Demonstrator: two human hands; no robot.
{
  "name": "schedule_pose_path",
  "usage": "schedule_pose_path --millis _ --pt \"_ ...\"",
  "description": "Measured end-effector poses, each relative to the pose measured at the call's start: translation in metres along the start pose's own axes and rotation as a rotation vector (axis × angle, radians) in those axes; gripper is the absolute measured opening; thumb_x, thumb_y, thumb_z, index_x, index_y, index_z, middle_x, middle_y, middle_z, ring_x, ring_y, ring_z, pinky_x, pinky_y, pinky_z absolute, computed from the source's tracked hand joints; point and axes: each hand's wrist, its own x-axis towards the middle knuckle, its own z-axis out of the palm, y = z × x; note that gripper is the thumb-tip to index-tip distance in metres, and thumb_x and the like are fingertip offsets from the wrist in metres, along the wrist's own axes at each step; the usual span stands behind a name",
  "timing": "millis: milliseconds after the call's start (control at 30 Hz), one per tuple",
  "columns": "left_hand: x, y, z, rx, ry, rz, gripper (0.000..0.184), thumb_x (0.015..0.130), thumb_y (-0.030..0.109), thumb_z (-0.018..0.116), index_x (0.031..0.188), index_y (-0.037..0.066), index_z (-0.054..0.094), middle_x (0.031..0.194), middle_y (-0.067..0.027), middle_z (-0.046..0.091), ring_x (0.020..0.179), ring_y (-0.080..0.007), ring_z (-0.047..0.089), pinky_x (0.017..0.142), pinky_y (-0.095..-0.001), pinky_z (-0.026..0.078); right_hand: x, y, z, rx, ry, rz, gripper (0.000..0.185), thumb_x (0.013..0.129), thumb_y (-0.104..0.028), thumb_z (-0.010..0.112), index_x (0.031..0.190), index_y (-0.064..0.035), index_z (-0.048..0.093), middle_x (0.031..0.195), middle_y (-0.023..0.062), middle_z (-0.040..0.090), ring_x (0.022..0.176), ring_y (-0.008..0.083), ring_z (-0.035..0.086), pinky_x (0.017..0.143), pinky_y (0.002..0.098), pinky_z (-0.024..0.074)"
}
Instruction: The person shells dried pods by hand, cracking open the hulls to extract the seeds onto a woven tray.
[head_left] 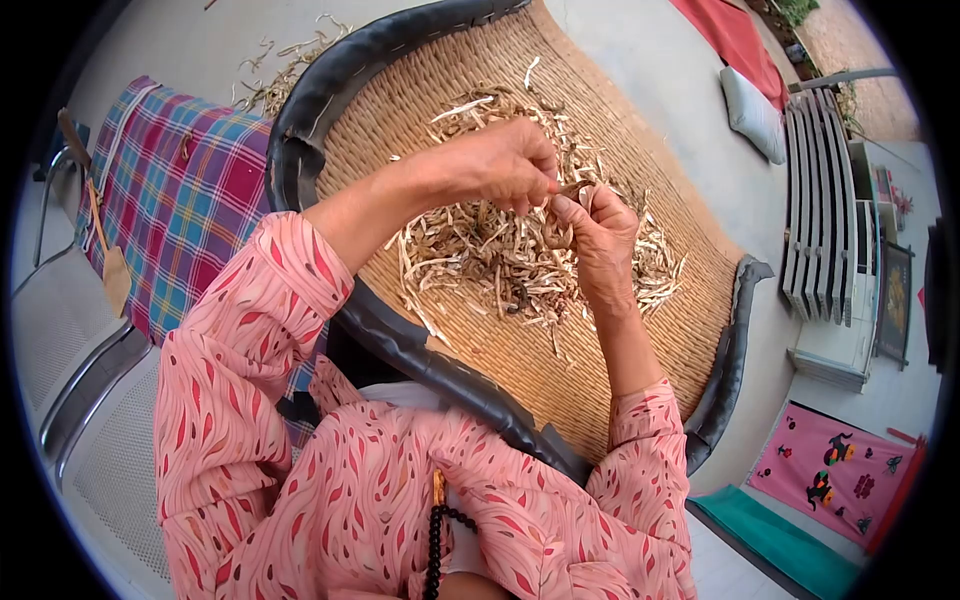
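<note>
Above a pile of dry bean pods [480,245], both hands meet over a large woven winnowing tray [540,390]. My left hand [500,165] is closed in a pinch at one end of a brown dried pod [575,188]. Opposite it, my right hand [603,235] grips the same pod between thumb and fingers. The pile below mixes pale, split shells with darker brown pods, and a few small reddish bits, perhaps beans, show near its lower edge. Black rubber-like edging [400,345] is stitched around the tray's rim, which sits close against my body.
At left, a plaid cloth [190,190] hangs over perforated metal seats [110,450], with a wooden spatula-like tool [115,280] beside it. More pods [285,75] lie on the floor beyond the tray. A pale cushion [752,115] and grey slatted furniture [825,210] are at right.
</note>
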Motion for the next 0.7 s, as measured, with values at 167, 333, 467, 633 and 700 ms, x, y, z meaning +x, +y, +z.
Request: schedule_pose_path --millis 167,333,467,633,700 --pt "-0.004 0.001 0.01 -0.141 0.024 0.041 0.008 0.08 0.007 0.063 0.082 0.0 0.061 0.071 -0.0072 0.063 0.057 -0.0078 0.056 0.048 -0.0208 0.043 0.005 0.0 0.005 0.3 0.081 0.068 0.019 0.079 -0.01 0.07 0.073 -0.0074 0.053 0.059 -0.0059 0.048 0.046 0.0015 0.036 0.041 0.0167 0.0265" --pt "0.0 -0.005 0.015 -0.153 0.103 0.1 0.006 0.077 0.0 0.063 0.08 -0.002 0.059 0.065 -0.0058 0.06 0.056 -0.0079 0.055 0.047 -0.0196 0.042 0.005 -0.006 0.013 0.326 0.097 0.073 0.016 0.079 -0.008 0.07 0.077 -0.0058 0.054 0.059 -0.0045 0.05 0.044 0.002 0.037 0.038 0.0175 0.0274" --pt "-0.002 -0.001 0.015 -0.245 0.109 0.077 0.006 0.074 -0.003 0.061 0.079 -0.002 0.058 0.064 -0.0052 0.058 0.056 -0.0082 0.054 0.046 -0.0204 0.04 0.006 -0.007 0.015 0.304 0.133 0.016 0.016 0.078 -0.007 0.07 0.077 -0.0041 0.055 0.06 -0.0032 0.051 0.044 0.0026 0.039 0.038 0.0176 0.0282" --pt "-0.004 0.0 0.014 -0.361 0.063 0.047 0.008 0.071 -0.007 0.057 0.077 -0.001 0.057 0.062 -0.0044 0.056 0.054 -0.0086 0.052 0.046 -0.0217 0.038 0.007 -0.004 0.008 0.368 0.062 0.009 0.017 0.077 -0.006 0.07 0.074 -0.0041 0.053 0.06 -0.0014 0.052 0.044 0.0033 0.04 0.038 0.0176 0.0298" --pt "-0.003 -0.001 0.014 -0.368 0.051 0.041 0.009 0.07 -0.007 0.056 0.077 -0.001 0.057 0.061 -0.004 0.056 0.053 -0.0086 0.05 0.047 -0.0221 0.038 0.007 -0.003 0.007 0.39 0.044 0.005 0.018 0.077 -0.006 0.07 0.074 -0.0045 0.053 0.06 -0.0011 0.053 0.044 0.0034 0.04 0.038 0.0176 0.0302"
